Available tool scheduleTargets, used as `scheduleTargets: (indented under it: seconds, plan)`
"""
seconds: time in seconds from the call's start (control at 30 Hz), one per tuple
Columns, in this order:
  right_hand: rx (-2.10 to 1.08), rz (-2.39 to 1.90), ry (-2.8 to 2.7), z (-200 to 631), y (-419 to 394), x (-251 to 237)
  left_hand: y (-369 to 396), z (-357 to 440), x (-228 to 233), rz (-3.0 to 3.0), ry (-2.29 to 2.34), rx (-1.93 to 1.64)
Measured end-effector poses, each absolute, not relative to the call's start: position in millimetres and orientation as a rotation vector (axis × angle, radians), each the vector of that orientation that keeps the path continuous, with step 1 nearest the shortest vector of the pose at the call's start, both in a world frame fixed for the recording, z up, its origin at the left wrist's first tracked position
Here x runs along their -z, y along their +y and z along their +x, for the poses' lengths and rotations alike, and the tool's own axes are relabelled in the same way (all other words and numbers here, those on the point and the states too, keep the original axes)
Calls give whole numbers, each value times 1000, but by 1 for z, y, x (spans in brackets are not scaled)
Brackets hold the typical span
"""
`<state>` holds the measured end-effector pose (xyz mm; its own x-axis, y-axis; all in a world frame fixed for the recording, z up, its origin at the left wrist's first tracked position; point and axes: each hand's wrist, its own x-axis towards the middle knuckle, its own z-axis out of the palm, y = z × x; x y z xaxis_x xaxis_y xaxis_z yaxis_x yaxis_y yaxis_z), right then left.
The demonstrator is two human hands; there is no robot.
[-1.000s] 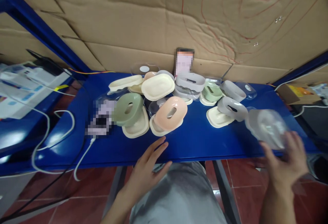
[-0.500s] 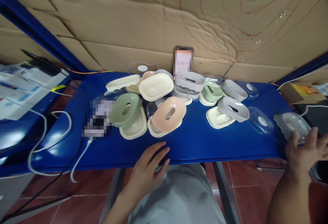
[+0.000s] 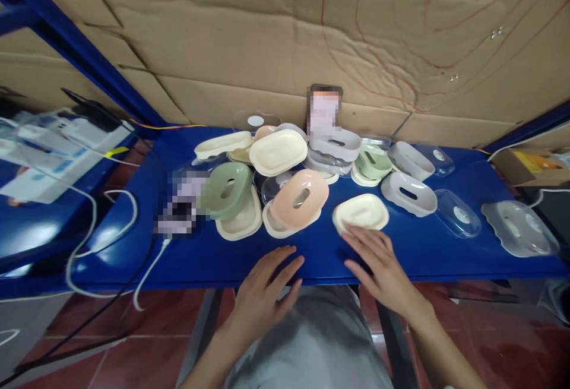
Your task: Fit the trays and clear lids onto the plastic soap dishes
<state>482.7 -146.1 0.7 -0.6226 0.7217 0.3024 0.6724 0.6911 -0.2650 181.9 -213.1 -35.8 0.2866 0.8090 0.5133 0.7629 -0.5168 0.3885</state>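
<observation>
Right hand: here's the right hand (image 3: 378, 264), palm down, fingertips overlapping the near edge of a cream, rounded-oblong, smooth plastic tray (image 3: 363, 211), thumb set apart below; the blur means I can't tell whether this grip is pinching the rim or merely resting on it.
Cream tray: lying right of centre on the glossy blue bench (image 3: 312, 267), shallow, soft-cornered, with a raised lip.
Left hand: over by the front edge, the left hand (image 3: 269, 282) has its fingers loosely spread and bent, nothing in that grip.
Peach piece: a shiny peach oval plastic dish (image 3: 307, 196) with a slot through its base, tilted on a pale cream base tray (image 3: 274, 227).
Green piece: a sage-green oval plastic dish (image 3: 234, 181), also slotted, leaning on another cream base tray.
Grey side: a pale grey slotted dish (image 3: 409, 194) with a wavy edge, beside a clear domed plastic lid (image 3: 458, 214) bearing a round white sticker.
Bench's right end: a grey scalloped dish (image 3: 505, 234) with a see-through cover.
Backdrop: creased brown cardboard (image 3: 231, 38), curving red lines drawn across it.
</observation>
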Motion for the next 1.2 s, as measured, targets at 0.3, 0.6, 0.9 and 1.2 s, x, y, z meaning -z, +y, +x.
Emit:
scheduleTargets:
  seconds: [0.3,0.6,0.9,1.2]
  plan:
    - [303,-1651,-2013,558,-106,18,-214,190,34,2709,1488,-754]
    - [100,-1388,-2065,545,-125,16,-201,206,28,2621,1518,-776]
    - [-227,-933,-2336,464,-172,7,-200,185,34,2364,1507,-1032]
    - [-67,-924,-2398,447,-180,13,-202,181,30,2418,1384,-1014]
